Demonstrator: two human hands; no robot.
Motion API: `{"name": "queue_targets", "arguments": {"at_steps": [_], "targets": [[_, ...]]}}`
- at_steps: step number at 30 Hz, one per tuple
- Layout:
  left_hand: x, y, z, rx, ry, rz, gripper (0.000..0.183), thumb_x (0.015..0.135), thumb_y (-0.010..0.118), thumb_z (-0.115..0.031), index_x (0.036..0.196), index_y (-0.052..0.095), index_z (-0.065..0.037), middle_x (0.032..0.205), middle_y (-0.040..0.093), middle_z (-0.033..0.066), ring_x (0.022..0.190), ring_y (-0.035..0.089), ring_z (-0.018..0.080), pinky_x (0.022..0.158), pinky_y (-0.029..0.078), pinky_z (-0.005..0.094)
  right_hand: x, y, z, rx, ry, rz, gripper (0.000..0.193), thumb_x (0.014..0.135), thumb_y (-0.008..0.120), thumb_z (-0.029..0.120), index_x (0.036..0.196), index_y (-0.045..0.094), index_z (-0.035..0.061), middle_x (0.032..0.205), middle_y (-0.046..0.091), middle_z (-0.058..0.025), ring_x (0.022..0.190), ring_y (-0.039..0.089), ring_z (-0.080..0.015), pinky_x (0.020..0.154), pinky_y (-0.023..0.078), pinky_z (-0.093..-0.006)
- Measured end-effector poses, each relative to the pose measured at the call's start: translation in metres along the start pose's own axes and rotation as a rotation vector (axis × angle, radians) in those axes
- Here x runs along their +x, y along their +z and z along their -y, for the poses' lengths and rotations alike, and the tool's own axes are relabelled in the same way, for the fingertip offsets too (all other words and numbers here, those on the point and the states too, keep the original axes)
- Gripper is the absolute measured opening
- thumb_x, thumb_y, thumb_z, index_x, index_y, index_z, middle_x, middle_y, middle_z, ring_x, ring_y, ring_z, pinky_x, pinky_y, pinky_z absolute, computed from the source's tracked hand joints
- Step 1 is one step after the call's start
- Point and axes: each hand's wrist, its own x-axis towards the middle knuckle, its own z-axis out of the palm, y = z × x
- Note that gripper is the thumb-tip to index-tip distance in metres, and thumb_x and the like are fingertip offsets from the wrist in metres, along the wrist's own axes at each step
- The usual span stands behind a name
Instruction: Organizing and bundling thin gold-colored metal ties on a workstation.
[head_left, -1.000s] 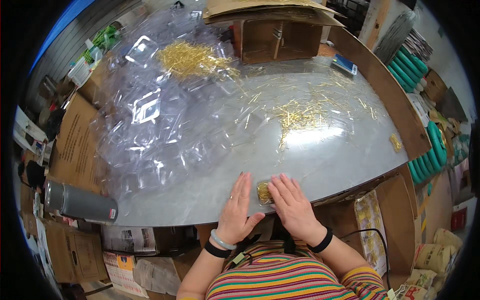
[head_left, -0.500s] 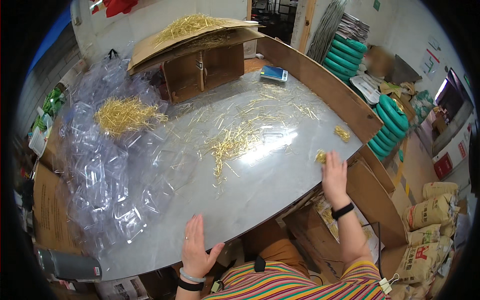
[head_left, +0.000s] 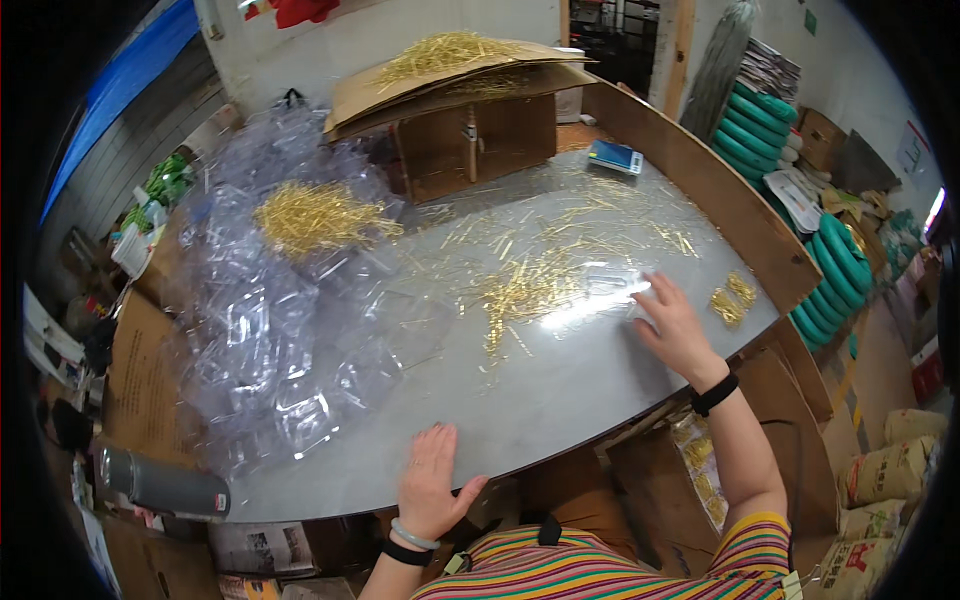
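My left hand (head_left: 433, 482) rests flat at the table's near edge, thumb spread and nothing in it. My right hand (head_left: 678, 327) is over the grey table (head_left: 470, 400) with fingers apart, holding nothing. Left of it lies a loose scatter of thin gold strips (head_left: 530, 287), like twist ties; several point different ways. To its right, two small gold bundles (head_left: 726, 308) lie side by side near the table's right edge.
Clear plastic packaging (head_left: 270, 340) heaps over the table's left side, with a gold strip pile (head_left: 318, 218) on top. A cardboard box (head_left: 520, 140) stands at the back, beside a small blue scale (head_left: 615, 157). A wooden board (head_left: 700, 175) borders the right; a grey cylinder (head_left: 170, 483) lies front left.
My right hand has left the near gold bundle, moving left toward the scattered strips and opening. That bundle now lies close beside the other. The view has shifted; my left hand stays at the edge.
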Motion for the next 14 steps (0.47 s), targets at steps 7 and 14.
{"name": "queue_targets", "arguments": {"at_steps": [7, 14], "targets": [[0.003, 0.002, 0.0, -0.043, -0.025, -0.027, 0.07, 0.089, 0.071, -0.032, 0.141, 0.045, 0.007, 0.136, 0.053, 0.028, 0.131, 0.048, 0.0444, 0.113, 0.036, 0.0507, 0.083, 0.05, 0.084, 0.062, -0.454, 0.258, 0.036, 0.089, 0.057, 0.008, 0.125, 0.061, 0.0096, 0.133, 0.061, -0.0108, 0.136, 0.046, -0.0317, 0.113, 0.035, -0.0499], [-0.005, 0.003, 0.001, 0.064, -0.088, -0.084, 0.072, 0.088, 0.073, -0.029, 0.142, 0.043, 0.007, 0.145, 0.046, 0.0251, 0.137, 0.04, 0.0453, 0.115, 0.033, 0.052, 0.075, 0.064, 0.144, 0.148, -0.646, 0.316, 0.042, 0.089, 0.056, 0.011, 0.13, 0.059, 0.0114, 0.135, 0.059, -0.0105, 0.137, 0.045, -0.0322, 0.114, 0.032, -0.0528]]}}
